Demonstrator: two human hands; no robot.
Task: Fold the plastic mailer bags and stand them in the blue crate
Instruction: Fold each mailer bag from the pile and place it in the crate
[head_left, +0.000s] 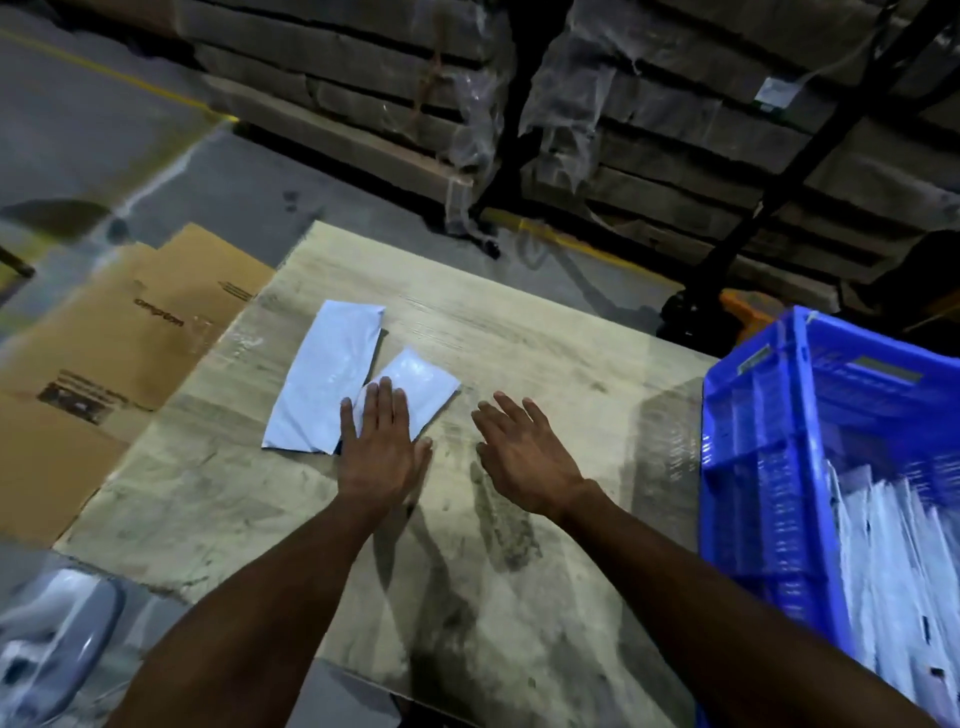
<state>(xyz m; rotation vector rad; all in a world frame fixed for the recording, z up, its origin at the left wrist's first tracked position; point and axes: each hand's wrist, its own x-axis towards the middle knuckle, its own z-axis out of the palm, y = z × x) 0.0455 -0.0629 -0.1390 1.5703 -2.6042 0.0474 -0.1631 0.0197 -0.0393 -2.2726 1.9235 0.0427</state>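
— Forearms fill the near edge, both reaching out over the worktable. What's the biggest thing to mind?

— That table first: it looks grimy, so press the fold flat without dragging. Next, the blue crate at the right, already holding white bags standing on edge.

— And the bags being worked?

— A long mailer lies flat at the left; a smaller folded mailer overlaps its right edge.

— The hands?

— The left hand lies flat, fingers straight, pressing the folded mailer's near end. The right hand hovers spread just beside it, holding nothing.

— So, advice?

— I'd crease firmly, then pinch the folded edge so it stays shut on the way to the crate.
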